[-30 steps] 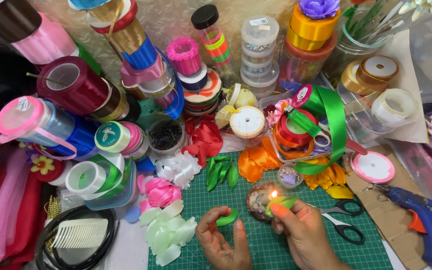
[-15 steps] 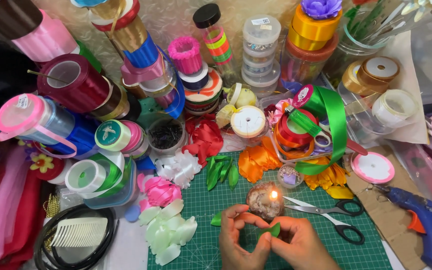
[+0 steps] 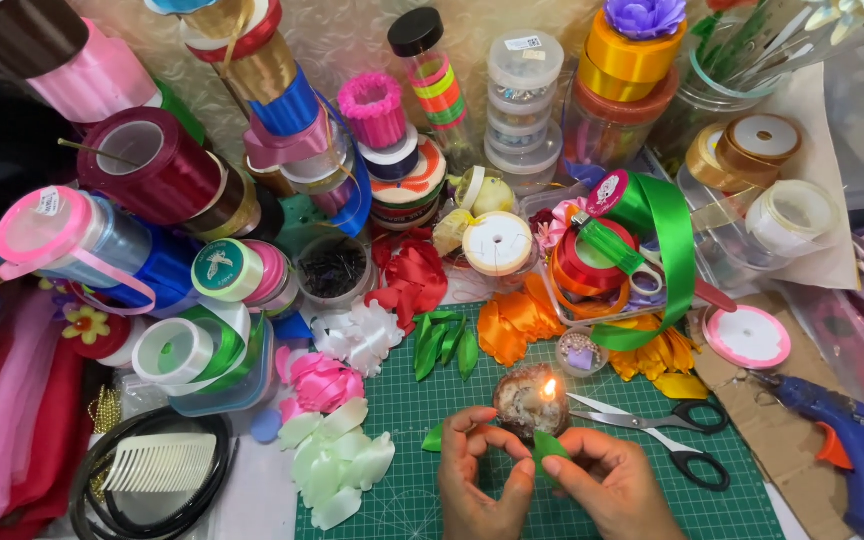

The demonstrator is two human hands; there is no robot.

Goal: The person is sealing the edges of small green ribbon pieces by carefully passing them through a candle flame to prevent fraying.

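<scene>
Both hands work at the lower centre of the frame, over the green cutting mat [image 3: 592, 500]. The left hand [image 3: 480, 480] and right hand [image 3: 612, 485] each pinch one end of a small green ribbon piece [image 3: 550, 446]; both grips are closed narrow on it. The piece sits just beside the lit candle [image 3: 532, 398], below its flame [image 3: 550, 386].

Hazards:
- Ribbon held too close to the flame could scorch or ignite.
- Fingertips are near the flame; a burn is possible.
- Cream petals [image 3: 337, 465] and scissors [image 3: 652, 430] lie near the candle; loose fabric could catch.
</scene>
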